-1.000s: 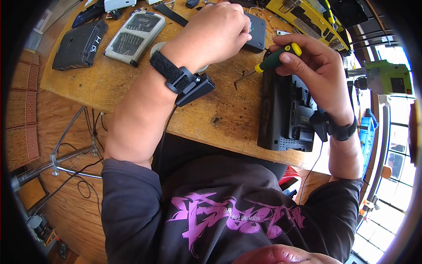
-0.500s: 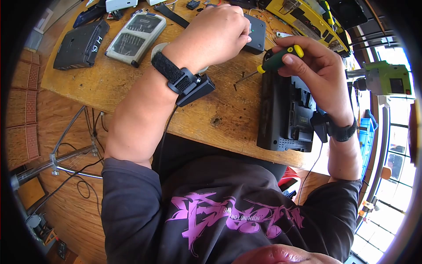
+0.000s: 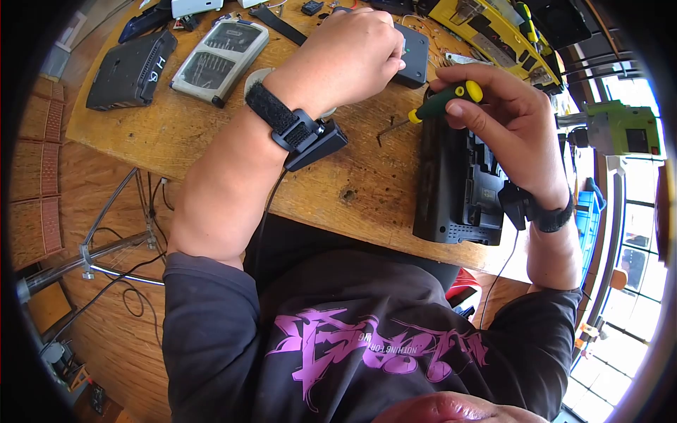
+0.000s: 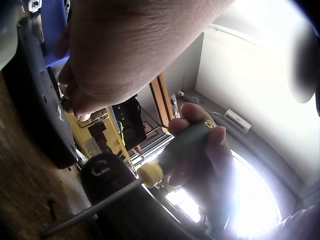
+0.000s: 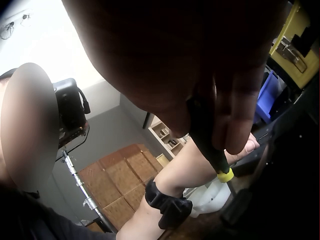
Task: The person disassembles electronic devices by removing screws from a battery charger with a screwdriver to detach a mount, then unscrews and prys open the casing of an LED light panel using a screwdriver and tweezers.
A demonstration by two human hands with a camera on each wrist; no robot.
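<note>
My right hand (image 3: 504,116) grips a green and yellow screwdriver (image 3: 438,104) by its handle. The thin shaft slants left and down, its tip right at a small dark screw (image 3: 379,142) on the wooden table. A second screw (image 3: 391,118) lies just beyond. Under my right hand stands a black electronic device (image 3: 455,187) with a vented casing. My left hand (image 3: 356,53), back up and fingers bent, is beside a dark grey box (image 3: 412,55); in the left wrist view its fingertips (image 4: 82,107) curl inward. I cannot tell whether they hold anything.
To the left lie a screwdriver bit case (image 3: 218,60) and a black casing (image 3: 130,72) with white markings. A white round object (image 3: 254,76) is partly under my left wrist. A yellow case (image 3: 493,39) lies at the back right, with a green machine (image 3: 624,127) farther right.
The screwdriver handle has shifted slightly left and tipped a little lower with my right hand, its tip still beside the screw. My left hand has barely moved.
</note>
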